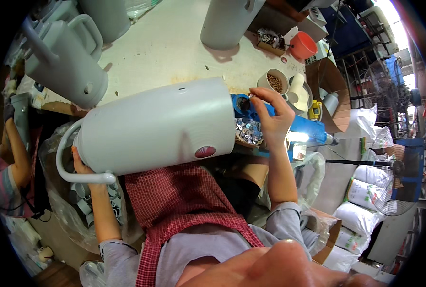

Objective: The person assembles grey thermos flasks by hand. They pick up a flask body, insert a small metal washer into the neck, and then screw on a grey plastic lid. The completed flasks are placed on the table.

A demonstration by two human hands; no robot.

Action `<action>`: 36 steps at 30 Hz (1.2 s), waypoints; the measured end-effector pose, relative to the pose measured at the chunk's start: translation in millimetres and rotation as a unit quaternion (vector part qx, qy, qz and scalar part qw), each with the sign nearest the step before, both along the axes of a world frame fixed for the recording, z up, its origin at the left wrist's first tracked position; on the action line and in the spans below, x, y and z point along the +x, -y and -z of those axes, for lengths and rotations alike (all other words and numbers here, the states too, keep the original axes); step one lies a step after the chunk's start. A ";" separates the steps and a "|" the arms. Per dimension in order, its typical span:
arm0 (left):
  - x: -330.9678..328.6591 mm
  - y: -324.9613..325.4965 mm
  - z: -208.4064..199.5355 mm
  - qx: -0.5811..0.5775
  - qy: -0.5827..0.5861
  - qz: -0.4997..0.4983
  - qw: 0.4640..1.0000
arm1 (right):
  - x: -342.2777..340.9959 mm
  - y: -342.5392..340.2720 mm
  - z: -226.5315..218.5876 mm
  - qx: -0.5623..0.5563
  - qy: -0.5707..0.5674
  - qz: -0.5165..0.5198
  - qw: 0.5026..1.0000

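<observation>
A large pale-grey plastic jug (pixel 160 126) lies on its side across my lap at the table's front edge. Its loop handle (pixel 62 153) points left and its base right; a dark red oval mark shows on the lower side. My left hand (pixel 81 162) grips the handle end from below, its fingers partly hidden behind the body. Just off the base, my right hand (pixel 272 112) is closed in a pinch; what it holds is too small to make out. Behind those fingertips is a blue tool or fixture (pixel 241 105). Below them sits a box of small metal pieces (pixel 248 131).
More grey jugs stand on the white table (pixel 155 43) at left and back. A cup of brass-coloured small parts (pixel 274 81), a red bowl (pixel 303 45) and a small parts box (pixel 271 40) are at right. A fan (pixel 397 167) and white sacks (pixel 361 215) lie beyond. Another person's arm (pixel 19 143) shows far left.
</observation>
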State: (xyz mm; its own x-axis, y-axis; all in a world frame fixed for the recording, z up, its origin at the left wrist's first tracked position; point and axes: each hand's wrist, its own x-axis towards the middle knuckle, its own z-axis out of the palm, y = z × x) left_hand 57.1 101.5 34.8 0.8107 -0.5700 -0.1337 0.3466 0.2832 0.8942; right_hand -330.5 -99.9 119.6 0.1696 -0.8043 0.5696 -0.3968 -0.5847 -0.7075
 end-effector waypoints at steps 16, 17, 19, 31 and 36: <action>-178.7 164.8 19.1 -0.215 0.344 0.257 0.877 | -147.5 -50.0 74.7 0.084 0.400 0.144 0.901; -182.3 168.4 17.1 -0.221 0.353 0.261 0.871 | -151.2 -47.2 75.0 0.075 0.397 0.154 0.902; -186.5 173.3 14.8 -0.226 0.365 0.276 0.860 | -154.6 -45.1 73.3 0.074 0.402 0.162 0.898; -166.1 166.6 95.9 -0.110 0.377 0.285 0.874 | -151.5 -50.5 77.1 0.103 0.345 0.253 0.898; -127.4 168.0 133.2 -0.039 0.273 0.266 0.924 | -167.7 -67.3 106.3 0.101 0.231 0.277 0.927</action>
